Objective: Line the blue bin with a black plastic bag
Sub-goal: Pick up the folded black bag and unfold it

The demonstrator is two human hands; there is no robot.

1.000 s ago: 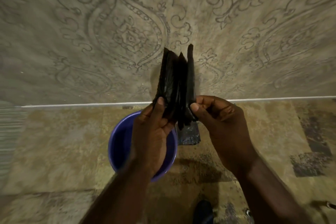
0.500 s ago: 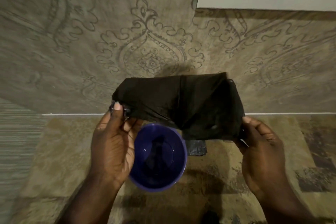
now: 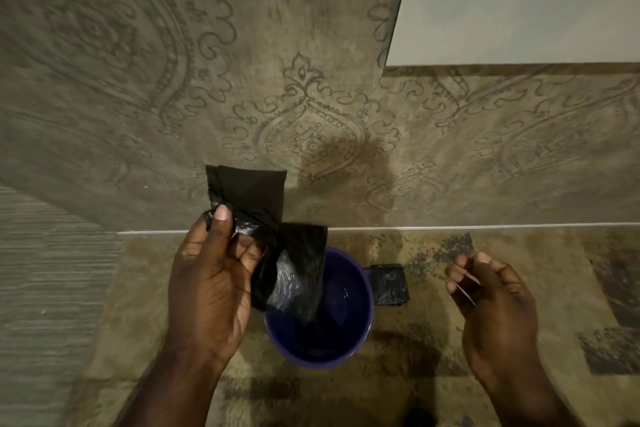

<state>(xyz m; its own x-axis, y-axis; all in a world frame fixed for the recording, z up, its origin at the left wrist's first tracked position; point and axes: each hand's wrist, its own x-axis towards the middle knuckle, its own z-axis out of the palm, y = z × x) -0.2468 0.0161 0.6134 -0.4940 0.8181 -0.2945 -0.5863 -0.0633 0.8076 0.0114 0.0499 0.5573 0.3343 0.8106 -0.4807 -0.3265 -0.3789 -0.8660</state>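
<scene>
One hand [image 3: 211, 284], left, pinching black bag [image 3: 273, 246] over blue bin [image 3: 349, 333]

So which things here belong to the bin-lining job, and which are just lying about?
Part of the job:
- black plastic bag, pinched in the left hand
- blue bin
- right hand, off the bag

Just lying about:
- folded dark bags beside the bin
- patterned rug

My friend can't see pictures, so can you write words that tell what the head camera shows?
The left hand holds a half-folded black plastic bag over an open blue bin on a patterned floor. The right hand is off the bag, its fingers pinched lightly together. A folded dark bag lies beside the bin.
</scene>
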